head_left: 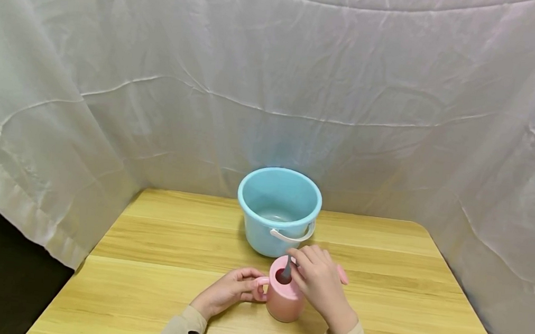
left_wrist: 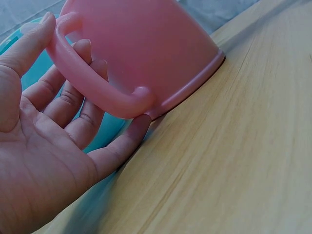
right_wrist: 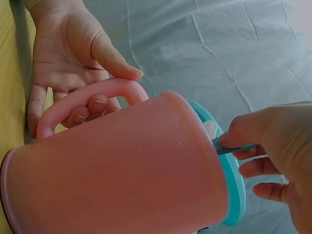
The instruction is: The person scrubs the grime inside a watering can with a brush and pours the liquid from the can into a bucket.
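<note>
Pink plastic watering can (head_left: 283,309) upright on the wooden counter (head_left: 409,296), midway between side edges. Left hand (head_left: 233,287) curled round its handle (left_wrist: 75,73), presumably for steadiness; right hand (head_left: 320,282) pinches a slim grey tool (head_left: 287,271) at its mouth. Light-blue plastic bucket (head_left: 263,235) behind, by far edge.

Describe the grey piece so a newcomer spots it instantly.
On the wooden table, in front of the blue bucket, stands a pink can. At its top, the right hand pinches the grey piece: far slimmer than can or bucket.
</note>
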A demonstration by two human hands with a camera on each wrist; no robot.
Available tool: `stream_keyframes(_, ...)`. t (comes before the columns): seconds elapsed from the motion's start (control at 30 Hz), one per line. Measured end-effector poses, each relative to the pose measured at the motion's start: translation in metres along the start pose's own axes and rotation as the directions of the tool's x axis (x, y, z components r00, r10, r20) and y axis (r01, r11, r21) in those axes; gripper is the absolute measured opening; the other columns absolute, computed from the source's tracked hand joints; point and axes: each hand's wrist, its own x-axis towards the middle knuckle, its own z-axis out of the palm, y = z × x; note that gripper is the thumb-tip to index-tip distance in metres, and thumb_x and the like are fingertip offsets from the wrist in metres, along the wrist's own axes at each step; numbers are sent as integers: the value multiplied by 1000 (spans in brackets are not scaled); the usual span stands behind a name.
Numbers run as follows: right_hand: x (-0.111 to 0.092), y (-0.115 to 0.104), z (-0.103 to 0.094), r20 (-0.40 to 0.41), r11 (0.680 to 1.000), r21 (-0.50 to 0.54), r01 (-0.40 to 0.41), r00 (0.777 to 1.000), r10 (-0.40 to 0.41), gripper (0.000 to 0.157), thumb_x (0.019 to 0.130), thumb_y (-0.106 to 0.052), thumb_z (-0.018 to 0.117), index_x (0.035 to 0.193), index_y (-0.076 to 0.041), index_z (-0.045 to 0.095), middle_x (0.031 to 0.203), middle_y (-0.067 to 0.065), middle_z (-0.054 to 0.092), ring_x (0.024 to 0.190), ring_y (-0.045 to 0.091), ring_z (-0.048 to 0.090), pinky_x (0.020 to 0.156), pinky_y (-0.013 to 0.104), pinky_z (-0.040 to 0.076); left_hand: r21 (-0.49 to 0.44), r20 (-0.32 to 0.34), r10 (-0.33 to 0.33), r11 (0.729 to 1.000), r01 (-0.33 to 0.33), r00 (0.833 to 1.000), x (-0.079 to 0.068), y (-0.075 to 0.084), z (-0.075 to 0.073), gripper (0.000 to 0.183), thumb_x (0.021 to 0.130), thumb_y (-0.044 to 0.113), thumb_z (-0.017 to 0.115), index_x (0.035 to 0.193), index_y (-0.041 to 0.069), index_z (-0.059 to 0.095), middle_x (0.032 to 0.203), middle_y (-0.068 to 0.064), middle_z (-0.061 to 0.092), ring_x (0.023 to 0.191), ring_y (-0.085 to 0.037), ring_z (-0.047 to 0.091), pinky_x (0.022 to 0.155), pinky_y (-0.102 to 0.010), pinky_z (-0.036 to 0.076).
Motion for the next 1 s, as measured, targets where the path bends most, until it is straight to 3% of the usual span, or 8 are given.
stream_keyframes(0.33, -3, 4, -5, 135, 999, -25, -27, 990, 31, 28, 69, -15, 83, 94, -15, 71, 82, -6, 61, 79, 12, 52, 67, 29, 43, -5, 3, -3, 1000, 3, 1000, 1, 0, -1, 23, 100, 17, 53, 120, 8, 59, 92, -1, 68, 100, -21, 70, 100, -44, 53)
stream_keyframes(0.63, -1, 5, -22, 322, 986, 39, -162, 936, 141, 36, 71, -24, 85, 103, -18, 70, 104, -5, 69, 102, 15, 62, 83, 40, 52, -1, 0, 4, 1000, -4, 1000, 1, -1, 0, 23, 100, 17, 54, 120, 8, 59, 92, -1, 68, 101, -22, 70, 100, -45, 52)
stream_keyframes(0.8, -2, 9, -26, 333, 976, 134, -173, 935, 120, 37, 71, -21, 86, 104, -17, 70, 106, -4, 71, 105, 17, 63, 84, 43, 51, 3, -7, -2, 1000, 2, 1000, 1, -1, 0, 23, 100, 17, 54, 120, 8, 59, 93, -2, 68, 101, -22, 70, 100, -44, 53)
stream_keyframes(1.0, -1, 12, -27, 266, 966, 218, -138, 961, 77, 35, 70, -15, 85, 102, -13, 71, 101, -4, 71, 99, 17, 64, 82, 39, 53, 6, -13, -8, 1000, 8, 1000, 1, -1, 0, 24, 100, 18, 54, 120, 7, 59, 94, -2, 68, 101, -22, 70, 99, -43, 54)
